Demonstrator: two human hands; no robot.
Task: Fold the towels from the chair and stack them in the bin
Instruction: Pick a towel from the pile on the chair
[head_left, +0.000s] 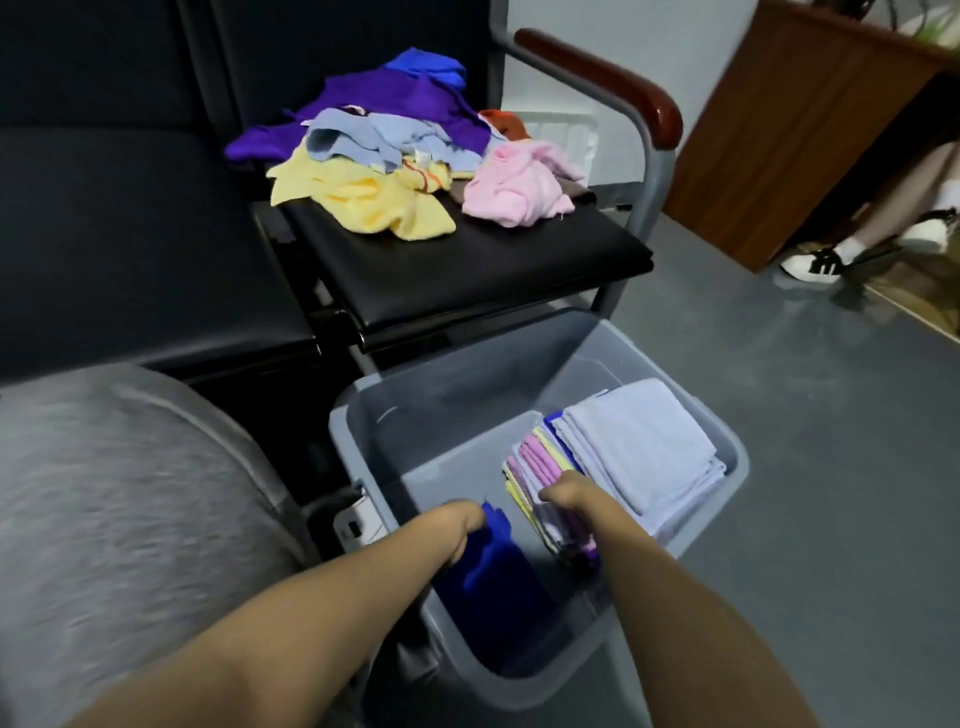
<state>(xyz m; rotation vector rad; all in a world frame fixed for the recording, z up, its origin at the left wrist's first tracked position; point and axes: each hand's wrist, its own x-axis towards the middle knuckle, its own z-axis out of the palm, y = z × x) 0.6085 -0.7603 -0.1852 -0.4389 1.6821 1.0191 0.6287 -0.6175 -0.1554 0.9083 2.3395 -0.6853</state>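
A heap of loose towels lies on the black chair seat (467, 270): purple (363, 111), light blue (374, 140), yellow (363, 200), pink (519, 189). Below it stands the grey bin (395, 415), holding folded towels (639, 447) packed along its right side, a pale lilac one on top. Both my hands reach down into the bin. My left hand (460, 527) grips a folded dark blue towel (493, 571) at the bin's near left. My right hand (566, 493) holds the near edge of the folded stack; its fingers are hidden.
A dark sofa (104, 208) sits left of the chair, and my grey-clad knee (114, 509) fills the lower left. The chair's wooden armrest (613, 78) is at the upper right. Another person's shoes (815, 262) and a wooden cabinet (805, 130) are at the right, on grey floor.
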